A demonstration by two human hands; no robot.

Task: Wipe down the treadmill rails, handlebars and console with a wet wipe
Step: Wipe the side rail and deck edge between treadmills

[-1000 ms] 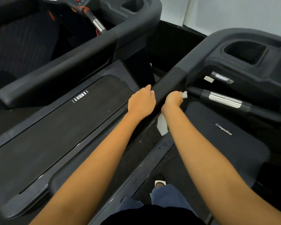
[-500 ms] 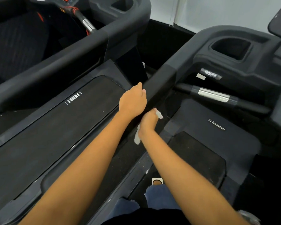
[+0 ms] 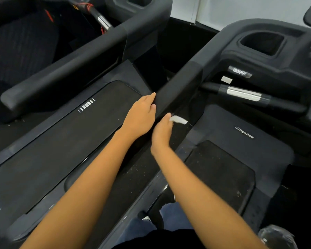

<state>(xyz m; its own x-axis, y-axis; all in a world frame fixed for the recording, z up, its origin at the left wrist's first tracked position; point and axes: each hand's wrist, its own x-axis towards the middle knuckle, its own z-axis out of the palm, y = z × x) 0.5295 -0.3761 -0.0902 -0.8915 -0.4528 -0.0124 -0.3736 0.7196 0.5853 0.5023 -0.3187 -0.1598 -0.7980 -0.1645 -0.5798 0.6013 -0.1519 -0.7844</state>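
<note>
Wipe (image 3: 179,120) half-hidden in right hand (image 3: 161,131)

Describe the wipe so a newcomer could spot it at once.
Follow the black handrail down the middle to its near end. Just right of it, the right hand holds the wipe: a crumpled white scrap, the only white thing in a hand.

Forearms bare: left forearm (image 3: 90,186), right forearm (image 3: 196,191). Blue jeans (image 3: 171,212), frayed edge. Black top (image 3: 156,239).
</note>
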